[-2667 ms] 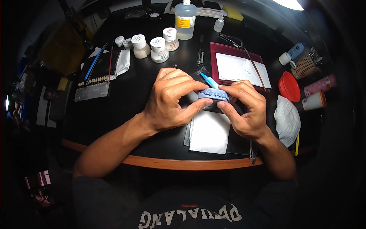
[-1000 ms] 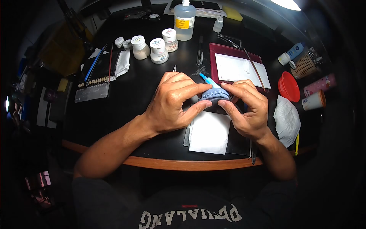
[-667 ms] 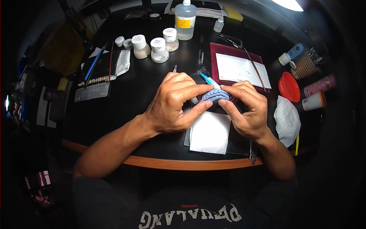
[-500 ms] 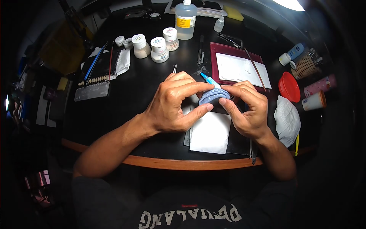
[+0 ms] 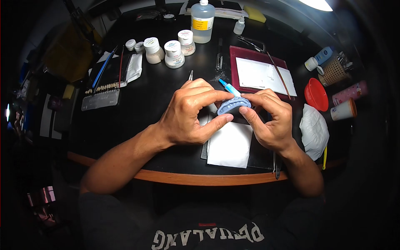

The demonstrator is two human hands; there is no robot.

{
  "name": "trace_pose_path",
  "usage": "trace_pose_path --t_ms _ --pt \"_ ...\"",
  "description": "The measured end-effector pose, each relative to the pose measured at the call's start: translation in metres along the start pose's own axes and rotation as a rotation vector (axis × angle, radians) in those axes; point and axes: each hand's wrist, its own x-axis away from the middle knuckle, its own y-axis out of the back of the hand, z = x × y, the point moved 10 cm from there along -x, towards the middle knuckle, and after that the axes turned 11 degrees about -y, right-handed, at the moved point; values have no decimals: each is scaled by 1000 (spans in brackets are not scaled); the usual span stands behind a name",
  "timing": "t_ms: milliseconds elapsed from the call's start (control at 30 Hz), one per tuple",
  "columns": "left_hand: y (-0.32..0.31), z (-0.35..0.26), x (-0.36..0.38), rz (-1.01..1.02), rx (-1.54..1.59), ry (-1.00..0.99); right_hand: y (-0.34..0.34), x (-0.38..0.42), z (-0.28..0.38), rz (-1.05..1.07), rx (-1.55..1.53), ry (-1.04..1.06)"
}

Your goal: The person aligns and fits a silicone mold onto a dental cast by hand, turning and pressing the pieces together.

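Note:
A blue dental cast (image 5: 233,105) with a row of teeth is held above the black table (image 5: 146,104) between both hands. My left hand (image 5: 189,114) pinches its left side between thumb and fingers. My right hand (image 5: 268,121) grips its right side, forefinger on top and thumb below. A light blue tube or pen (image 5: 229,88) sticks out behind the cast, by my right fingers; which hand holds it is unclear. A white paper sheet (image 5: 229,143) lies on the table under my hands.
Several white jars (image 5: 168,51) and a clear bottle (image 5: 202,21) stand at the back. A dark red tray with white paper (image 5: 260,73) and a thin brush (image 5: 278,75) lie to the right. A tooth shade guide (image 5: 102,93) is left; a red lid (image 5: 316,95), cups and a white cloth (image 5: 313,130) are right.
The cast has been turned and tilted between my fingers; its tooth row now faces more upward and left. Both hands stay in the same place.

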Motion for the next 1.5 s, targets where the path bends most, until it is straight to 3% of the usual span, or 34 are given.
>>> trace_pose_path --t_ms 767,1500 --pt "-1 -1 -1 30 -2 9 -1 0 -2 13 -38 -13" --pt "4 -14 -5 -28 -74 -113 1 0 2 35 -59 -7"
